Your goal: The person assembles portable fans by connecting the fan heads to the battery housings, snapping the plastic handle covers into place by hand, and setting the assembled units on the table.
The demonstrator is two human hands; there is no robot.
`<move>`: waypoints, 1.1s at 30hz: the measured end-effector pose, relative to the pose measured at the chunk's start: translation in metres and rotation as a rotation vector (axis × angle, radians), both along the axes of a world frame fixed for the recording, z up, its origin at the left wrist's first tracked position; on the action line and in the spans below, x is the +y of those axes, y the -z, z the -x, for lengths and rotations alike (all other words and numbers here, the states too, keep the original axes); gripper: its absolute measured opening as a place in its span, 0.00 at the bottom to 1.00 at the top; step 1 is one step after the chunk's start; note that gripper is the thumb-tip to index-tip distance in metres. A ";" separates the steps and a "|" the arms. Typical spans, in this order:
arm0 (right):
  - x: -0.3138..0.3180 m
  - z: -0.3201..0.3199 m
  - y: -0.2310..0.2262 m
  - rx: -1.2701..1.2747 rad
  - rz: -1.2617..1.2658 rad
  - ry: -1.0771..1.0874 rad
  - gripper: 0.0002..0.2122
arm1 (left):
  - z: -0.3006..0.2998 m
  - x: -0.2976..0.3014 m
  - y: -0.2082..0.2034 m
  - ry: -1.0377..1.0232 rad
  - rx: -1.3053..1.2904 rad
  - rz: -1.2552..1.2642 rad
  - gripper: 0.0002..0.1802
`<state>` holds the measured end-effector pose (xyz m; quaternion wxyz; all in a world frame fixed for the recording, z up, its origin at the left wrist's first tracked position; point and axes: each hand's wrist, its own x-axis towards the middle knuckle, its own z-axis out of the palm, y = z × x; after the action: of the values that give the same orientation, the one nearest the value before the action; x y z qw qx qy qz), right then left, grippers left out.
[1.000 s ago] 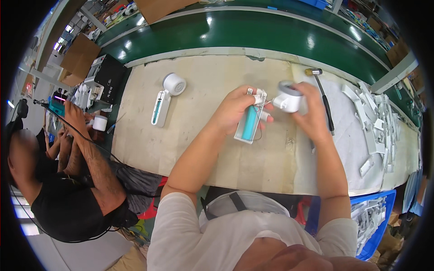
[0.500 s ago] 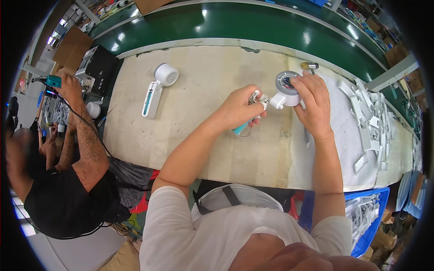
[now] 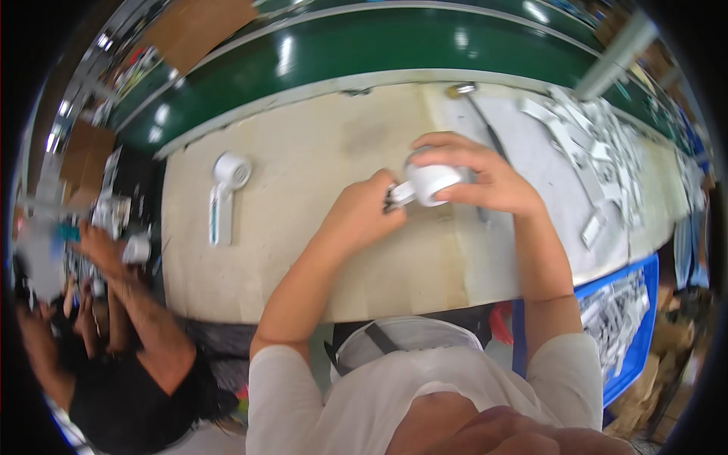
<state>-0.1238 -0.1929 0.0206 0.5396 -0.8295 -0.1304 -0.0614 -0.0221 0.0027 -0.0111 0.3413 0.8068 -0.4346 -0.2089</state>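
One white round head (image 3: pixel 434 183), above the worktable (image 3: pixel 265 254), is gripped by the right hand's (image 3: pixel 489 180) curled fingers; the left hand's (image 3: pixel 358 216) close round one mostly hidden part (image 3: pixel 390 199), just left of the head. Also relative to the head: one handheld device (image 3: pixel 221 201), left; one hammer (image 3: pixel 485 119), beyond; numerous white pieces (image 3: pixel 591 163), right; one blue bin (image 3: pixel 652 311), right and nearer.

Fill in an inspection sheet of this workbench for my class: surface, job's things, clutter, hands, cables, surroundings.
Surface: stained cream covering; white sheet at right.
Job's things: white round head, held; white device with teal strip, lying at left.
Clutter: hammer, loose white pieces.
Hands: left grips a mostly hidden part; right has fingers around the head.
Cables: nothing seen clearly; blurred.
Surroundings: green strip beyond; co-worker at left; blue bin at right.
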 end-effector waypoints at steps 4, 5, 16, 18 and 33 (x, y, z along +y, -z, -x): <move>-0.005 0.007 0.002 0.022 0.012 0.020 0.19 | 0.012 -0.005 -0.001 0.030 -0.039 -0.039 0.15; -0.007 0.009 0.003 0.036 -0.009 -0.013 0.19 | 0.014 -0.005 -0.001 0.040 0.021 -0.011 0.15; -0.062 0.009 0.001 0.198 -0.086 0.281 0.21 | 0.008 -0.008 0.006 0.032 0.923 0.480 0.10; -0.118 0.021 0.010 0.138 0.573 0.816 0.22 | -0.004 -0.012 0.001 -0.048 0.952 0.627 0.12; -0.109 0.038 -0.003 -0.051 1.030 0.837 0.26 | -0.027 0.007 -0.006 -0.295 0.721 0.713 0.15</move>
<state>-0.1618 -0.3023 0.0233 0.0017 -0.9603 0.1773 -0.2153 0.0046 0.0099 -0.0047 0.7482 0.5701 -0.2156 -0.2622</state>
